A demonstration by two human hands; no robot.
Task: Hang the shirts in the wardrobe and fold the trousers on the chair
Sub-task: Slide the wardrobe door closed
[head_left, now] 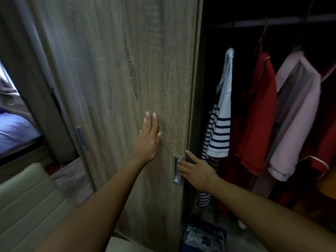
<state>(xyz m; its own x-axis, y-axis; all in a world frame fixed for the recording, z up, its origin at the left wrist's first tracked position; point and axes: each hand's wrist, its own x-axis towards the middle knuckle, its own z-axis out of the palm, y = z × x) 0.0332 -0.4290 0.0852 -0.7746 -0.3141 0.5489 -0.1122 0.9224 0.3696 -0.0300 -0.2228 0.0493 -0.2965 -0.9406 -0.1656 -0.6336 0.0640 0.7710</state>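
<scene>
At eight o'clock in the view sits the pale padded chair (27,202), with a bed in blue sheets (16,131) beyond it at nine o'clock. The wood-grain wardrobe door (109,60) fills the middle from twelve down to six. The left hand (148,139) lies flat against the door near the centre, fingers straight and slightly spread. At five o'clock from it, the right hand (197,170) reaches for the recessed metal handle (176,169) at the door's edge, its fingers stretched out, their tips at the recess and gripping nothing. The wardrobe stands open at three o'clock, and shirts hang there from a rail (272,22) at one o'clock: a striped shirt (220,128) nearest the door, then a red shirt (258,115), then a pink shirt (298,110). A dark blue bag (203,237) rests on the floor at six o'clock.
</scene>
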